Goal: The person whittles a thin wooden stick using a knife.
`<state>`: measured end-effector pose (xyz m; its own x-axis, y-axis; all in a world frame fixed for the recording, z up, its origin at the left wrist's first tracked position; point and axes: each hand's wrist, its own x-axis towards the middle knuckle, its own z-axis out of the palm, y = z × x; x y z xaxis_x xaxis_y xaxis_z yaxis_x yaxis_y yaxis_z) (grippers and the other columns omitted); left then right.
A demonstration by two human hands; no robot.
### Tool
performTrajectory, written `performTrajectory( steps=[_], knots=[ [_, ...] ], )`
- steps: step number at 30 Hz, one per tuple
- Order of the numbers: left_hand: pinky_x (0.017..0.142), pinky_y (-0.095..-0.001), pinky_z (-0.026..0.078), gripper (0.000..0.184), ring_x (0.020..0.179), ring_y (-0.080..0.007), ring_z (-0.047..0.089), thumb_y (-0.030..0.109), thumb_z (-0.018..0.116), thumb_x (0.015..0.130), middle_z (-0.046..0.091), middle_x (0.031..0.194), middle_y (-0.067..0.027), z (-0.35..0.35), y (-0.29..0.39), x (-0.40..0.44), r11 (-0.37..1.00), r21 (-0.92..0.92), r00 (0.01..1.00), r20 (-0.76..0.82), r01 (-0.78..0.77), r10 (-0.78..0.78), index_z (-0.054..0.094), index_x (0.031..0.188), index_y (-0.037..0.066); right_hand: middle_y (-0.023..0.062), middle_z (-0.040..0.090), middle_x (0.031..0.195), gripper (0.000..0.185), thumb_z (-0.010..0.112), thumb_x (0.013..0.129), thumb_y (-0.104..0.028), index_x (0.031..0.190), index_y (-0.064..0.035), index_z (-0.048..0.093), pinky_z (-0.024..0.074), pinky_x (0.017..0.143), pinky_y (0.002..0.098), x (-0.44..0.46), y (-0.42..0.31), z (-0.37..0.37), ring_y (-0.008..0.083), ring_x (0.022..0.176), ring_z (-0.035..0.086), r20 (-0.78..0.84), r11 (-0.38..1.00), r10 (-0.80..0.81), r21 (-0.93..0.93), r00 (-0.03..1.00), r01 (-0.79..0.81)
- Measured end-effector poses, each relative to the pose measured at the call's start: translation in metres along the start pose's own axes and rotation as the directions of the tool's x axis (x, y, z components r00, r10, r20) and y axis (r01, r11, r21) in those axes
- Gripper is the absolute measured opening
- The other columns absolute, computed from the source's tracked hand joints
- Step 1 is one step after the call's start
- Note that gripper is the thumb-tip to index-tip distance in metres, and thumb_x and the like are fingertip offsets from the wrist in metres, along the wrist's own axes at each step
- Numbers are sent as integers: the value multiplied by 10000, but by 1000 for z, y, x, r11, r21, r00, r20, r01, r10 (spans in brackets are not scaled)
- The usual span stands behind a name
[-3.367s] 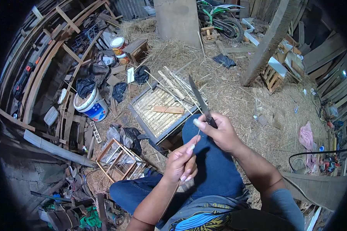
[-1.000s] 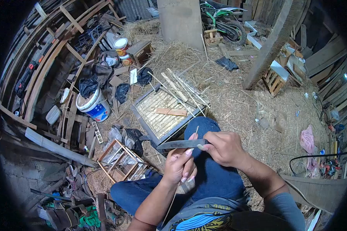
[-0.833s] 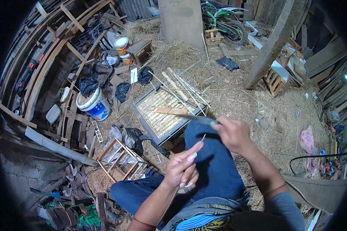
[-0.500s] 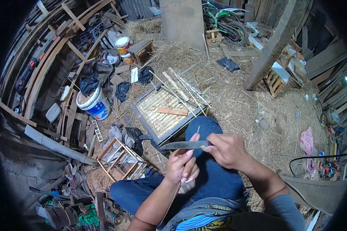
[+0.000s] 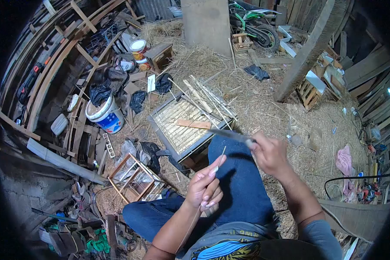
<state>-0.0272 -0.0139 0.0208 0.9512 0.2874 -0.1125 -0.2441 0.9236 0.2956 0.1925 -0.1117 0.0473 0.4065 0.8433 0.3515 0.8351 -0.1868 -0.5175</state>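
Note:
My right hand (image 5: pixel 271 154) is wrapped round the handle of a knife (image 5: pixel 232 135), whose blade points left above my knee and is slightly blurred. Between the fingertips and thumb of my left hand (image 5: pixel 206 187) a thin wooden stick (image 5: pixel 222 155) is pinched; its tip sticks up past the fingers, and its long lower part runs down along my forearm. Blade and stick are apart. Beyond my knee stands a low slatted table (image 5: pixel 160 135) with a dark frame, with a short board (image 5: pixel 193 124) and several long wood strips (image 5: pixel 203 96) on it.
A small wooden frame box (image 5: pixel 136 180) lies on the left, near a white bucket (image 5: pixel 105 113). A slanted post (image 5: pixel 305 52) rises at the right. Straw covers the ground, and a green motorbike (image 5: pixel 258 28) stands at the back.
My right hand has lifted the knife up and to the right, away from the stick. The left hand holds the stick at nearly the same place.

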Motion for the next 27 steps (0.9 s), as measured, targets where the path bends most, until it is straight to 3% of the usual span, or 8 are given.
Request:
performTrajectory(
  steps=[5, 10, 13, 16, 17, 19, 22, 27],
  knots=[
    [344, -259, 378, 473, 291, -95, 342, 129, 333, 1070, 359, 433, 5, 2, 0, 0, 998, -67, 1000, -9, 15, -16, 287, 1540, 155, 80, 599, 646, 279, 597, 951, -373, 841, -119, 560, 450, 472, 415, -8, -25, 8, 303, 569, 628, 69, 967, -241, 105, 968, 234],
    [347, -257, 378, 489, 291, -93, 327, 140, 348, 1070, 352, 432, 8, 0, 3, -6, 998, 29, 998, 0, 55, -55, 263, 1552, 143, 103, 581, 636, 293, 611, 946, -347, 822, -85, 573, 442, 490, 414, -3, -22, 11, 316, 565, 615, 77, 967, -244, 96, 967, 236],
    [345, -260, 379, 501, 296, -97, 341, 141, 330, 1073, 369, 438, 1, -5, -2, -10, 994, 91, 995, 71, 64, -70, 230, 1564, 147, 99, 590, 641, 298, 574, 970, -388, 856, -113, 576, 462, 486, 406, 5, -6, 7, 296, 579, 638, 88, 996, -70, -54, 994, 75],
    [343, -262, 381, 496, 296, -95, 341, 155, 337, 1075, 365, 444, -1, -1, -1, -10, 997, 74, 997, 66, 38, -43, 242, 1561, 144, 61, 627, 671, 229, 599, 987, -328, 992, -104, 647, 466, 540, 322, 2, -1, 10, 189, 602, 650, 52, 921, -12, 390, 999, -9],
    [344, -260, 382, 488, 292, -87, 324, 175, 363, 1074, 339, 444, 6, 1, 0, -7, 998, 53, 1000, 15, 22, -23, 275, 1553, 134, 61, 627, 671, 229, 599, 987, -328, 992, -104, 647, 466, 540, 322, 3, -5, 10, 189, 602, 650, 50, 923, -10, 385, 999, -10],
    [339, -259, 380, 488, 294, -85, 327, 178, 371, 1073, 340, 452, 6, -2, -3, -7, 997, 65, 999, 17, 46, -47, 282, 1550, 132, -19, 625, 752, 175, 652, 970, -242, 984, -68, 645, 453, 613, 258, 4, -25, 7, 66, 684, 597, 232, 586, 129, 766, 964, -263],
    [342, -254, 386, 483, 296, -86, 328, 178, 390, 1070, 361, 457, 0, 0, -7, -4, 992, 93, 996, 30, 84, -87, 303, 1543, 131, -61, 583, 810, 157, 675, 956, -191, 985, -40, 643, 431, 662, 216, 9, -30, 8, 15, 752, 511, 350, 507, 107, 786, 931, -354],
    [352, -246, 391, 417, 317, -79, 350, 164, 473, 1050, 449, 489, -13, 9, -6, 4, 807, 591, 971, -203, 20, 124, 460, 1464, 111, -76, 552, 730, 198, 703, 934, -198, 886, -20, 632, 384, 589, 222, 16, -38, 10, 10, 690, 463, 300, 641, 96, 710, 949, -290]
  ],
)
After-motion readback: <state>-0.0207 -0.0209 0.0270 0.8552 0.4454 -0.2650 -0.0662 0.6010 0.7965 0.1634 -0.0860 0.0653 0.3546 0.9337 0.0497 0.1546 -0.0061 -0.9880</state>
